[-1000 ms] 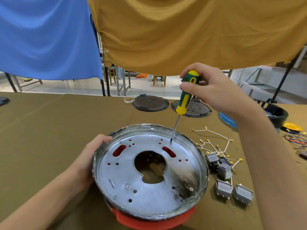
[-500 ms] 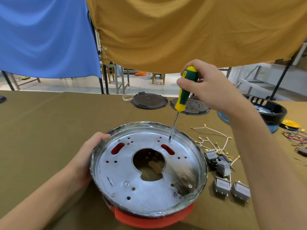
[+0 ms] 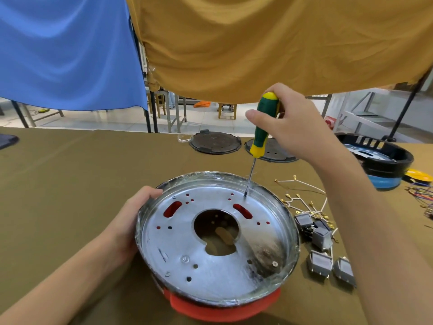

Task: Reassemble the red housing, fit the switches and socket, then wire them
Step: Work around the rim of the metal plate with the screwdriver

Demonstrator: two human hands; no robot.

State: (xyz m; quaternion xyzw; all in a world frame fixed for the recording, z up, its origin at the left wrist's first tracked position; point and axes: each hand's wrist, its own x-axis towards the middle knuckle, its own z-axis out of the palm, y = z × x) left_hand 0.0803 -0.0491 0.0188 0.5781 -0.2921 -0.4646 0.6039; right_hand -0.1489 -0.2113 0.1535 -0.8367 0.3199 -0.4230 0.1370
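The red housing (image 3: 225, 307) lies on the table with a round silver metal plate (image 3: 234, 270) set in its top; red shows through the plate's slots and holes. My left hand (image 3: 131, 221) grips the plate's left rim. My right hand (image 3: 293, 123) holds a green and yellow screwdriver (image 3: 262, 130) upright, its tip resting on the plate's far side near the right red slot. Several grey rocker switches (image 3: 322, 238) lie just right of the housing, among white wires with brass terminals (image 3: 302, 202).
Two dark round plates (image 3: 214, 143) lie at the table's far edge. A black and blue housing (image 3: 379, 160) stands at the far right, with a yellow part (image 3: 419, 174) and coloured wires (image 3: 421, 195) beside it. Blue and mustard cloths hang above.
The screwdriver tip stays on the same spot of the plate while my right hand shifts its grip on the handle. My left hand keeps its hold on the rim.
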